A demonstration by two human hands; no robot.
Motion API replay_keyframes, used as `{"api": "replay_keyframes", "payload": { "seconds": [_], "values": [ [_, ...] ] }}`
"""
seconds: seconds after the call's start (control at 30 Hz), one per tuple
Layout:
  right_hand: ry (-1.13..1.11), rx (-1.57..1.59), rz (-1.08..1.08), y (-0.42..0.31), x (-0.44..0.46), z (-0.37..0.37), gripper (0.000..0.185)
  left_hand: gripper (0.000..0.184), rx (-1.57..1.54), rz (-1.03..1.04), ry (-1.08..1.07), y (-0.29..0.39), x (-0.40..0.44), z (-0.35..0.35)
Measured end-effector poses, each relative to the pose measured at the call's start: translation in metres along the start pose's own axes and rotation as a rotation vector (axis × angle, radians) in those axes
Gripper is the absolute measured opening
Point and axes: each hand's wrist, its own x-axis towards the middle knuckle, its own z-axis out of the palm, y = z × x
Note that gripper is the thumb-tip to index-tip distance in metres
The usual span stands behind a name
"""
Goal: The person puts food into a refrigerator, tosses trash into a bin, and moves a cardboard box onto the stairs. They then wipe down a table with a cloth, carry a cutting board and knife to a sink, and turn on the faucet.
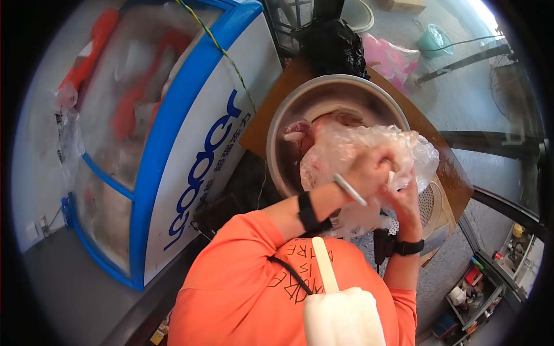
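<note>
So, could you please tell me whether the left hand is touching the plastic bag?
Touching. The head view shows the left hand over the metal bowl, its fingers right in the crumpled plastic bag, with no gap between.

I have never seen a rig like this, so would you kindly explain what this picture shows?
There is no robot here: the one picture comes from a camera on a person's head, looking forward and down past their orange shirt. Their left hand and right hand both grasp a crumpled, see-through plastic bag over a metal basin. Raw-looking meat shows inside. The basin sits on a brown board, beside a blue-framed display cabinet. What the bag contains is hard to tell.
</note>
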Motion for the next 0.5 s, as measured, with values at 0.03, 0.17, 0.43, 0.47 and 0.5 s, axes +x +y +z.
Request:
{"api": "replay_keyframes", "payload": {
  "seconds": [0.03, 0.17, 0.43, 0.47, 0.5],
  "values": [
    [0.036, 0.036, -0.047, 0.006, 0.000, 0.000, 0.032, 0.018, -0.168, -0.060, -0.128, 0.005, 0.001, 0.010],
    [0.242, -0.093, -0.061, 0.047, 0.013, -0.028, 0.025, 0.020, -0.020, 0.219, -0.216, -0.017, 0.002, 0.015],
    [0.449, 0.105, -0.216, 0.038, 0.026, -0.067, 0.019, 0.032, 1.866, 0.038, -0.342, -0.125, 0.033, -0.103],
    [0.410, 0.151, -0.233, 0.038, 0.031, -0.061, 0.020, 0.032, 1.839, -0.031, -0.328, -0.131, 0.033, -0.097],
    [0.417, -0.110, -0.313, 0.039, 0.037, -0.051, 0.024, 0.031, 1.811, -0.096, -0.313, -0.134, 0.035, -0.091]
  ]
}}
